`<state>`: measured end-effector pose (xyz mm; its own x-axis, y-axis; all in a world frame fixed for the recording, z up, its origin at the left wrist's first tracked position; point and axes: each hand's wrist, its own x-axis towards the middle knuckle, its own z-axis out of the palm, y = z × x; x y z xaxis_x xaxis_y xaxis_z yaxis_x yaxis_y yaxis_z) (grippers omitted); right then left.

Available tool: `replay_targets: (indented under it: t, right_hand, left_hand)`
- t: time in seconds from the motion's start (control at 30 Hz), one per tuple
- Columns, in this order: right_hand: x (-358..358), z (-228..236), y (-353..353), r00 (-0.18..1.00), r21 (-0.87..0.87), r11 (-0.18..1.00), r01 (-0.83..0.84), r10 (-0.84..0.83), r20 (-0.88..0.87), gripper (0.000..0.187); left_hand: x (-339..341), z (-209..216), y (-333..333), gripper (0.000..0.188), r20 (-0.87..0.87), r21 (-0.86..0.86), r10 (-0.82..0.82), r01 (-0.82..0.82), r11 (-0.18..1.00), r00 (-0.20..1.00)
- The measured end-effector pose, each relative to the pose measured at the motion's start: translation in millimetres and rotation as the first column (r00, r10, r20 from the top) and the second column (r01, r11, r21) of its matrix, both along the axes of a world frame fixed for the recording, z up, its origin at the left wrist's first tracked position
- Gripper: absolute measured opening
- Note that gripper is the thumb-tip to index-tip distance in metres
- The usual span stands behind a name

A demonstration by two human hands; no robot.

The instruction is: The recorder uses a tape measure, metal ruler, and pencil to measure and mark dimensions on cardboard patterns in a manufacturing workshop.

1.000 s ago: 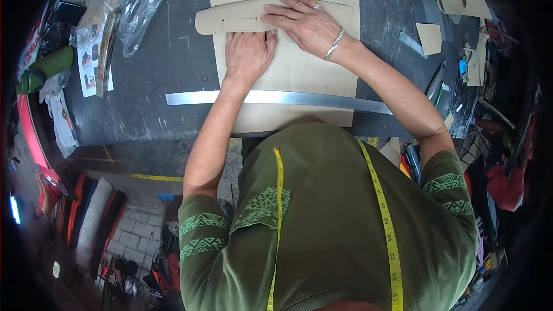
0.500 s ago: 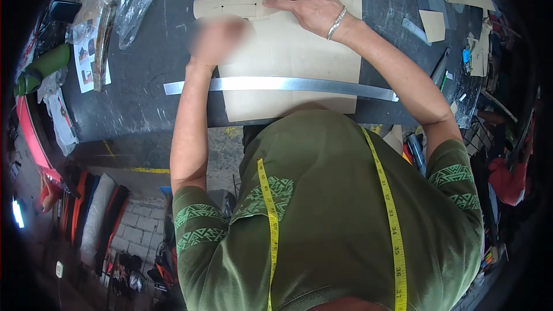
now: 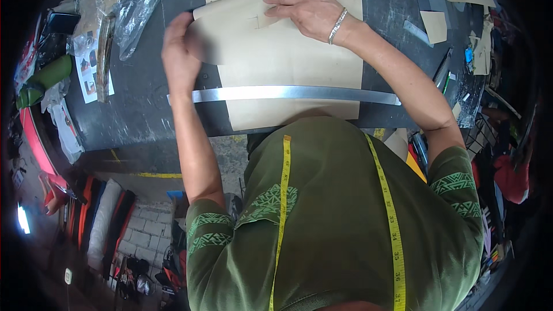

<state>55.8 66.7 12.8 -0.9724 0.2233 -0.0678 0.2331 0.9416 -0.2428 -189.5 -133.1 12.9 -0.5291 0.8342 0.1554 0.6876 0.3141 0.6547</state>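
Tan sheet [image 3: 294, 63] lies mid worktop [image 3: 144, 83], running to near edge; tan piece w/ marked lines [image 3: 230, 17] sits on its far half, L end sticking out past sheet's L edge. L hand [image 3: 180, 52] is at that L end, thumb/fingers partly blurred, so can't tell how far open or if it grips. R hand [image 3: 308, 11] flat, fingers extended & slightly apart, pressing tan piece's R part, nothing grasped. Metal straightedge [image 3: 288, 92] lies L–R across sheet's near part. Clear plastic [image 3: 141, 14] far L; small tan card [image 3: 434, 27] far R.
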Motion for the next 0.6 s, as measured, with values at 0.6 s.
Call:
replay_targets:
  t: [0.6]
  right_hand:
    - [2,-5,10,0.916,-0.074,0.982,0.174,-0.189,-0.354,0.042]
  left_hand:
    - [33,31,90,0.023,0.066,-0.415,-0.37,0.363,0.834,0.927]
